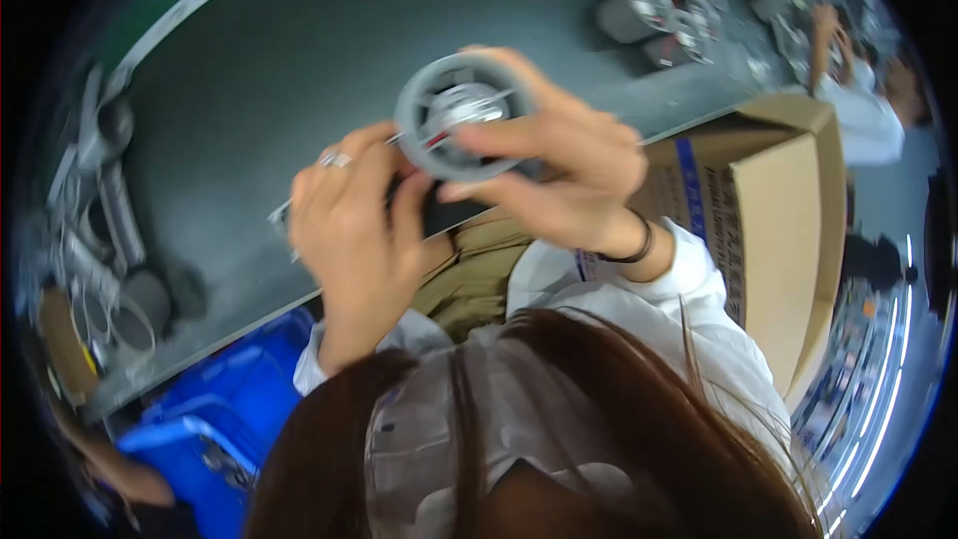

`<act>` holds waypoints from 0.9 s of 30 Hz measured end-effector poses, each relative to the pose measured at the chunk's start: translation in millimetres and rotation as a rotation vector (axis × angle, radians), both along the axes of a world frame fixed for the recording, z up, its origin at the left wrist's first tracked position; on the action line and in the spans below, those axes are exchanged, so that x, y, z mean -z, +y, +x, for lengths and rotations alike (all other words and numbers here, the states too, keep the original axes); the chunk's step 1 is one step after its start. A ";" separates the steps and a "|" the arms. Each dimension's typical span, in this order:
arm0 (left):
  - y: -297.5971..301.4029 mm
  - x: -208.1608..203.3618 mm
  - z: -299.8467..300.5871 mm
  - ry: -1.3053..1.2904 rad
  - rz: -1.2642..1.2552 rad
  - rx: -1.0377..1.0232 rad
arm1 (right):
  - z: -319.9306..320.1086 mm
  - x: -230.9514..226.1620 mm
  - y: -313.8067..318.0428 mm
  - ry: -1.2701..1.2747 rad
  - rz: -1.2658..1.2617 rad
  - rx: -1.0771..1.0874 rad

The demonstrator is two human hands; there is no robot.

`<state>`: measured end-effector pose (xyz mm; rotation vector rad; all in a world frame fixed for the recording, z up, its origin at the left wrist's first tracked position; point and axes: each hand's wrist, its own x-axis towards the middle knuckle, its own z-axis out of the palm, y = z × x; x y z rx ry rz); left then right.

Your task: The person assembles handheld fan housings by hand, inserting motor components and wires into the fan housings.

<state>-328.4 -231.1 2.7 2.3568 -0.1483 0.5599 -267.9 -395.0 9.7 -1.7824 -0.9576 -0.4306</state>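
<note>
Above the bench front, my right hand (574, 155) is closed around a round grey housing (407, 105) with an open, spoked end. A shiny silver part (469, 105) sits in the middle of its ring, with a bit of red beside it. My right thumb and finger reach over the ring's face. My left hand (349, 210), wearing a ring, is closed at the housing's left side. Out of its far side pokes a thin metal piece (280, 212), blurred by motion; its kind is unclear.
Grey round housings (644, 5) cluster on the dark green bench (289, 50) at the far right. More grey parts (120, 200) lie at the left end. Blue bins (230, 374) stand below left, an open cardboard box (778, 230) at right. Another person (863, 115) works at far right.
</note>
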 end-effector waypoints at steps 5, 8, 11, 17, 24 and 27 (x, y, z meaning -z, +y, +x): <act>4.4 -0.7 -1.8 0.056 -0.031 0.000 | -2.8 7.0 3.3 0.089 0.147 -0.010; 4.7 4.3 -6.3 -0.005 -0.007 0.007 | -5.2 11.7 1.8 0.117 0.166 -0.065; 4.1 6.1 -7.9 -0.053 0.019 -0.004 | -9.0 17.0 0.1 0.125 0.150 -0.062; 3.6 11.1 -4.2 -0.109 0.022 0.011 | -0.5 20.6 0.7 0.037 0.165 -0.093; -1.3 15.7 -2.3 -0.143 0.018 -0.053 | -6.1 18.4 -1.3 0.192 0.189 -0.122; -4.1 19.3 -2.6 -0.203 0.023 -0.095 | -7.6 21.1 0.2 0.166 0.213 -0.113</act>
